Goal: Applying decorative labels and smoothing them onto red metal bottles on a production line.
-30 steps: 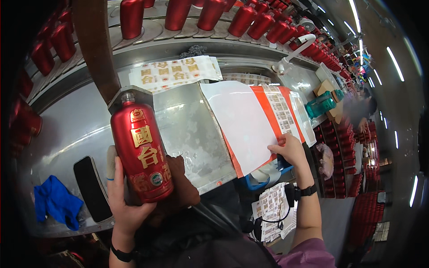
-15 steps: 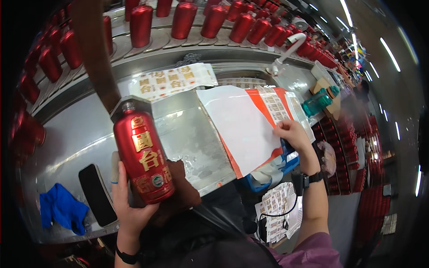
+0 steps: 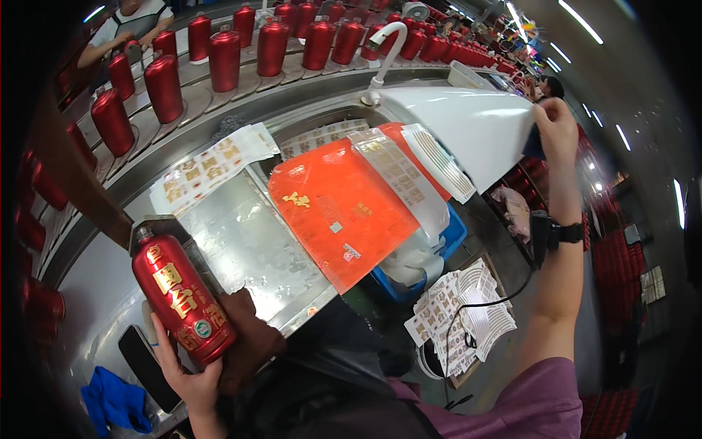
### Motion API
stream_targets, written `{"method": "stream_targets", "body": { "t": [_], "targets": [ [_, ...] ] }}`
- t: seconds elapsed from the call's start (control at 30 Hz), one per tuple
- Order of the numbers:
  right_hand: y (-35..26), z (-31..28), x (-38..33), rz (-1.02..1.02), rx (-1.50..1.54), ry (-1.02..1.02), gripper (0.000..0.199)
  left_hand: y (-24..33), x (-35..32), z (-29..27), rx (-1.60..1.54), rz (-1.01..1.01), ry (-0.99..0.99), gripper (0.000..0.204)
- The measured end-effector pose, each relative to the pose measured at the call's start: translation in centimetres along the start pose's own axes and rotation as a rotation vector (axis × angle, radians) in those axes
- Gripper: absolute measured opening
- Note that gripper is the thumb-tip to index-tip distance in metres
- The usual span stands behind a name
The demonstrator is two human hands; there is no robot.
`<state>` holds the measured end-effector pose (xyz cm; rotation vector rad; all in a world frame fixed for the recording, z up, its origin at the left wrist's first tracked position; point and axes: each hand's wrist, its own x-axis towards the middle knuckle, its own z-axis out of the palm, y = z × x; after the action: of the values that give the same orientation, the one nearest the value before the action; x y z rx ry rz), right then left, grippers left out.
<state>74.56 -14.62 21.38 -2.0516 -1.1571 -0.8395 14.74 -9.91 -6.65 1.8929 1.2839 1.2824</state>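
My left hand [image 3: 191, 377] is closed round the lower end of a shiny red bottle [image 3: 181, 296] with gold lettering. The bottle leans with its neck away from me, against a dark angled holder [image 3: 208, 267]; a brown cloth [image 3: 252, 329] lies by its base. Up at the right, my right hand [image 3: 558, 132] pinches the edge of a large white sheet [image 3: 468, 128], which hangs bent and raised. Below and left of that sheet, an orange-red folder [image 3: 344, 212] lies on the metal table, with a clear strip of gold labels [image 3: 402, 172] across it.
Red bottles [image 3: 223, 62] line a curved conveyor, with a person [image 3: 135, 22] behind it. A white tap [image 3: 387, 55] rises beside the sink. Label sheets [image 3: 212, 164], a phone [image 3: 150, 369], a blue cloth [image 3: 117, 402], a blue bin [image 3: 453, 227] and label scraps [image 3: 468, 311] lie around.
My right hand has moved up and right, lifting the white sheet off the orange-red folder, which is now uncovered. My left hand still holds the bottle. The head view has shifted.
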Motion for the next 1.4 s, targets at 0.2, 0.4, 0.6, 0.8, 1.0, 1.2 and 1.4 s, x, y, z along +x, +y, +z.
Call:
{"method": "stream_targets", "body": {
  "t": [0.2,0.4,0.6,0.8,1.0,1.2,1.4],
  "targets": [
    [9.3,-3.4,-2.3,0.039,-0.424,0.156,0.021,1.2,-0.8,1.5,-0.046,-0.018,0.044,0.090],
    [16.6,0.8,-7.2,0.105,-0.612,0.007,0.018,0.4,-1.0,1.2,-0.013,-0.011,0.029,0.092],
    [17.8,10.5,-16.9,0.182,-0.396,-0.371,0.025,-3.0,-1.2,-2.4,0.071,0.018,0.037,0.103],
    [22.0,12.5,-22.7,0.371,-0.071,-0.540,0.035,-7.4,-2.0,-7.9,0.052,-0.010,-0.060,0.104],
    [18.5,9.5,-17.7,0.933,0.815,-0.444,0.061,-8.4,-2.3,-10.5,0.026,-0.027,-0.123,0.105],
    [-23.6,6.5,-28.3,0.426,1.066,-0.879,0.051,-9.2,-2.9,-11.1,0.042,-0.013,-0.147,0.106],
    [-42.1,4.5,-38.2,-0.756,0.978,-0.786,0.034,-10.8,-3.9,-13.7,-0.004,-0.021,-0.096,0.104]
  ]
}}
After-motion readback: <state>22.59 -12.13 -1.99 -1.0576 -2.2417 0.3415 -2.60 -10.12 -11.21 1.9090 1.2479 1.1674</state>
